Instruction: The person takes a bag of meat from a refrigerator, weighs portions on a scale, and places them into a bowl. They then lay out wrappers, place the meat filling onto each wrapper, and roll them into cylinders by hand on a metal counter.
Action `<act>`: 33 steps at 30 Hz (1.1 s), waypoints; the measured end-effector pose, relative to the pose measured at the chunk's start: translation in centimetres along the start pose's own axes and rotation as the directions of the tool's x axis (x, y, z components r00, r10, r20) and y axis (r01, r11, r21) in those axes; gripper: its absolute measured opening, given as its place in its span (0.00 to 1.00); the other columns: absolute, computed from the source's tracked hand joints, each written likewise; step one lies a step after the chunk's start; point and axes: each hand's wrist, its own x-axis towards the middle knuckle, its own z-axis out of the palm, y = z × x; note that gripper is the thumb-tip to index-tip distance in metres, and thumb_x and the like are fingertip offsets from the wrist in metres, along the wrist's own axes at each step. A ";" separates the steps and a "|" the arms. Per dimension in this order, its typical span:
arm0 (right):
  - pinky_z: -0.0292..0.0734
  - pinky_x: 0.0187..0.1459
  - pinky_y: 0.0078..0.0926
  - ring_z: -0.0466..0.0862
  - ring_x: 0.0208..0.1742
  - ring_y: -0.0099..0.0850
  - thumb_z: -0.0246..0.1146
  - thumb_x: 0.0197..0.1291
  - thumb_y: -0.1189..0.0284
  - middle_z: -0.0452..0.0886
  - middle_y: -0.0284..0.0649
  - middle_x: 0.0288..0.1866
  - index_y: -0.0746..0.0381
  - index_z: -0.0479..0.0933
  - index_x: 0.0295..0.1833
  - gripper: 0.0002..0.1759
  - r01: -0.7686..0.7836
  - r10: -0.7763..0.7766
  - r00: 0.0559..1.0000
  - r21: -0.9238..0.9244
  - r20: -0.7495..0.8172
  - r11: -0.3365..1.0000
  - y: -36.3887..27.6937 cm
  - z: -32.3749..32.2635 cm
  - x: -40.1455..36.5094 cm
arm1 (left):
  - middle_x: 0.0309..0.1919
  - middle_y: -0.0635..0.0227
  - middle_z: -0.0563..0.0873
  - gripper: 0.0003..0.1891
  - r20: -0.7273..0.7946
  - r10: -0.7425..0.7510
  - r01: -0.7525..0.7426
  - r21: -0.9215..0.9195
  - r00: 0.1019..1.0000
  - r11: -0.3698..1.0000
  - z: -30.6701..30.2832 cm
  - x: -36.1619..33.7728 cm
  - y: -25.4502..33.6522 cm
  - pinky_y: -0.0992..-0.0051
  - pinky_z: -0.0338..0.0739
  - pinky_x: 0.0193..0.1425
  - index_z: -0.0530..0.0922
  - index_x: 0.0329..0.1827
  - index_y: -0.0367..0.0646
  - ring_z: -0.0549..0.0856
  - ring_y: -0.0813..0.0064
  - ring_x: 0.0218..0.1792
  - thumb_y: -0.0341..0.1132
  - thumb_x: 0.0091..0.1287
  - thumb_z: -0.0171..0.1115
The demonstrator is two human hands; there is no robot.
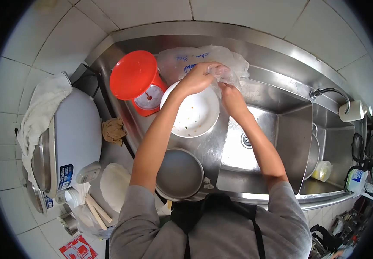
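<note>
Both hands are at the top of a clear plastic bag (169,64) with blue writing, which lies along the back of the steel counter. My left hand (198,79) is closed on the bunched plastic. Just to its right, my right hand (231,96) has its fingers pinched on the same bag. Under my left wrist stands a white bowl (195,114) with small food bits inside. A red kitchen scale (149,97) with a red pan (133,74) is left of the bowl.
A round grey pan (179,173) sits near the counter's front. To the right are a steel sink (247,162), a second basin (332,144) and a tap (331,91). At the left stand a large rice cooker (80,134) and crumpled brown paper (114,131).
</note>
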 end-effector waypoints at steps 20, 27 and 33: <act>0.60 0.66 0.42 0.69 0.64 0.44 0.48 0.62 0.71 0.72 0.50 0.61 0.64 0.73 0.58 0.21 0.183 -0.120 0.966 -0.276 0.231 0.944 3.2 3.2 3.9 | 0.43 0.64 0.84 0.13 -0.029 0.064 -0.065 -0.030 0.998 0.997 0.2 -0.1 -0.2 0.74 0.74 0.47 0.80 0.50 0.37 0.81 0.74 0.38 0.30 0.67 0.51; 0.56 0.69 0.42 0.64 0.69 0.44 0.47 0.62 0.73 0.67 0.50 0.67 0.63 0.68 0.64 0.24 0.167 -0.012 0.904 -0.327 0.428 0.930 2.8 2.8 3.9 | 0.42 0.66 0.84 0.13 0.003 -0.028 0.028 -0.099 1.000 0.995 0.3 0.0 0.3 0.76 0.75 0.42 0.80 0.50 0.37 0.79 0.76 0.33 0.29 0.67 0.51; 0.51 0.71 0.43 0.61 0.71 0.45 0.50 0.61 0.72 0.64 0.50 0.69 0.62 0.62 0.68 0.28 0.218 -0.014 0.888 -0.394 0.459 0.893 2.6 2.7 4.0 | 0.48 0.65 0.84 0.14 0.032 -0.048 0.051 -0.076 0.998 0.996 0.5 -0.1 0.1 0.75 0.69 0.60 0.80 0.50 0.36 0.79 0.75 0.51 0.36 0.71 0.52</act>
